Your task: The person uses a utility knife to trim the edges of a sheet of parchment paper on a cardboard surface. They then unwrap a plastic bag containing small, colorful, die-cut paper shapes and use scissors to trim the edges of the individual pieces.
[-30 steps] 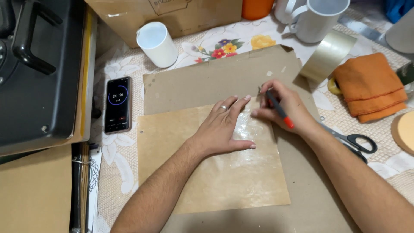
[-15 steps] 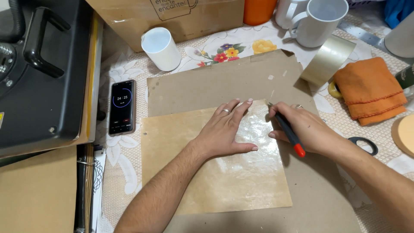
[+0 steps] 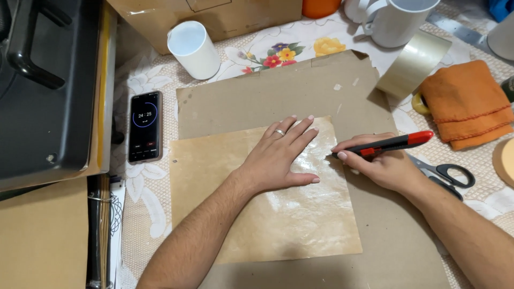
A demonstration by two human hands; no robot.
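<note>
Gripping a red and black utility knife (image 3: 383, 145), the right hand (image 3: 383, 168) lay curled around its body at the right edge of a tan, glossy sheet (image 3: 267, 203). The knife's long axis ran nearly level across the view, its red tail rising slightly to the right and its tip pointing left at the sheet's edge; the blade itself was too small to make out. The left hand (image 3: 281, 158), a ring on one finger, was spread flat with fingers splayed, pressing on the sheet's upper right part. The sheet looked waxy and wrinkled, lying on a larger brown cardboard (image 3: 278, 96) on the worktop. Black-handled scissors (image 3: 447, 176) were partly hidden behind the right wrist. A phone (image 3: 145, 127) lay well left, a white cup (image 3: 194, 49) above it.
</note>
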